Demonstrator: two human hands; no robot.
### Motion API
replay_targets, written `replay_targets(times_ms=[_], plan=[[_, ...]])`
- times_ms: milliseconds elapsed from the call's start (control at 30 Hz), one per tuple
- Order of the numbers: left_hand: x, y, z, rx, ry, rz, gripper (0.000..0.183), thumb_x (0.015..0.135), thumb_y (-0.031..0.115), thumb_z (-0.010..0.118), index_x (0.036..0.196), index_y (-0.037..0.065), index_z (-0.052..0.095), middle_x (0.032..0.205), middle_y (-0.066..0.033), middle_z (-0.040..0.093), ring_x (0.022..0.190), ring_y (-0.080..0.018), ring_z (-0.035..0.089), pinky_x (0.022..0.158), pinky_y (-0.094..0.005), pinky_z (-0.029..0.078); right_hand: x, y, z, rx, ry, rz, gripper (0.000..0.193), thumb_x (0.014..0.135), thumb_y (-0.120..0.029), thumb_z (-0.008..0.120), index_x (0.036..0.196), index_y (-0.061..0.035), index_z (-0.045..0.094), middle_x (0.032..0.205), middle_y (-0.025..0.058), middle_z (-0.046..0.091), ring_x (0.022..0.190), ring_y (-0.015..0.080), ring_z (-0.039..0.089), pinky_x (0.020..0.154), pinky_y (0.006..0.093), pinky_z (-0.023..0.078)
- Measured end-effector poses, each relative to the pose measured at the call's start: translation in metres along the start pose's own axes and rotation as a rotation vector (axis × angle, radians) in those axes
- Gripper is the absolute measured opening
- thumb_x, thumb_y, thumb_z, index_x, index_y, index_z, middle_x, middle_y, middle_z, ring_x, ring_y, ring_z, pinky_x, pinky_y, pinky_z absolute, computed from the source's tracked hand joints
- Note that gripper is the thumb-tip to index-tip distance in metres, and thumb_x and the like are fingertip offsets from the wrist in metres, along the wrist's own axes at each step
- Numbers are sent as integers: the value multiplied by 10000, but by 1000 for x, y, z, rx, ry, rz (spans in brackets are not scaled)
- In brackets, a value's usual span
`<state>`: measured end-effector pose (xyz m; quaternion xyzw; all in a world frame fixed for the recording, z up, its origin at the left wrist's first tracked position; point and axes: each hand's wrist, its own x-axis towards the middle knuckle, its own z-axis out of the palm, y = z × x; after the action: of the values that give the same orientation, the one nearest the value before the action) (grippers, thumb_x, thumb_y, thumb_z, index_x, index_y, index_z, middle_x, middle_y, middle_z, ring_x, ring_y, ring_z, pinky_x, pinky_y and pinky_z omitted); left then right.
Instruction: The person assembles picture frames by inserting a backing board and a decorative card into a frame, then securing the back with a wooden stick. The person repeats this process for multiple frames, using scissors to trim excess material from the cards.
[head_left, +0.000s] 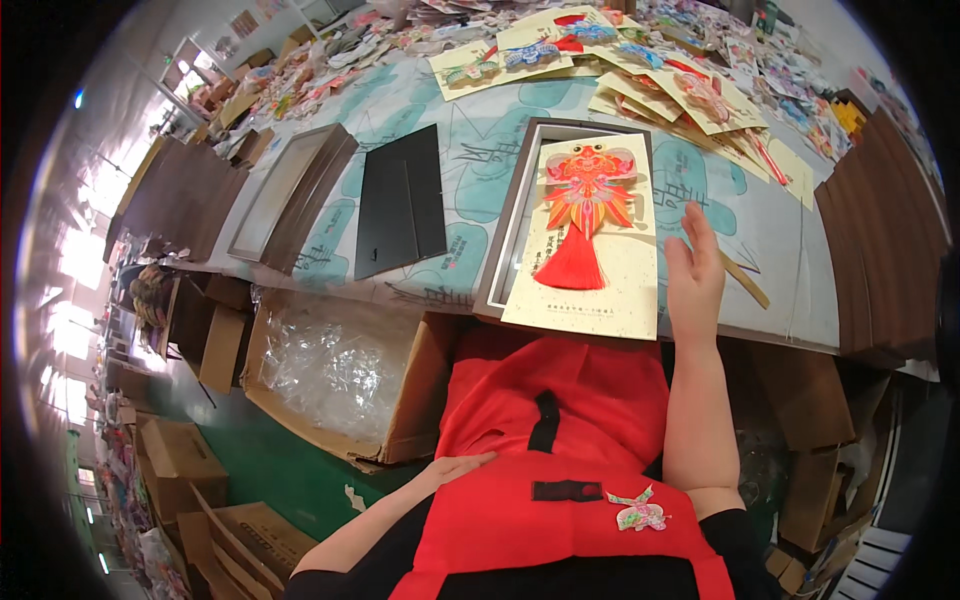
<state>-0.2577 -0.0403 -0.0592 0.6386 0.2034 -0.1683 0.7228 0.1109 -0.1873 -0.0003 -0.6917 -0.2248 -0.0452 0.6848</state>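
A cream card [630, 290] bearing a red and orange goldfish-shaped ornament [590, 190] with a red tassel [572, 262] lies slantwise over a brown box frame [507, 235]. Its lower edge overhangs the frame's near side. Beside the card's right edge is my right hand [694, 272], upright with fingers stretched out and nothing in it. Whether it touches the card, I cannot tell. My left hand [458, 468] rests flat on my red apron [555, 500], holding nothing. Left of the frame, a black backing board [402, 205] lies on the table.
Stacked frames stand at left [295, 195] and brown ones at right [878, 240]. Cream cards with colourful ornaments [700, 95] overlap at the back. A narrow tan strip [745, 280] lies right of my hand. Below the table edge sits a carton of clear plastic bags [335, 375].
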Motion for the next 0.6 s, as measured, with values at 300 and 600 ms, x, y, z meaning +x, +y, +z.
replay_targets(times_ms=[300, 600], plan=[[70, -23, 16, 938, 196, -136, 158, 840, 116, 490, 869, -29, 545, 934, -293, 561, 868, -414, 575, 762, -458, 469, -99, -21, -4, 207, -170, -42, 120, 894, -14, 511, 982, 7, 590, 852, 68, 630, 745, 104, 580, 667, 233, 464], [72, -26, 24, 1002, 335, 157, 263, 845, 197, 490, 939, -35, 570, 892, -264, 607, 856, -397, 607, 755, -468, 483, -149, -4, 9, 80, -536, -124, 120, 840, -3, 553, 948, 15, 603, 861, 136, 642, 754, 226, 639, 678, 299, 505]])
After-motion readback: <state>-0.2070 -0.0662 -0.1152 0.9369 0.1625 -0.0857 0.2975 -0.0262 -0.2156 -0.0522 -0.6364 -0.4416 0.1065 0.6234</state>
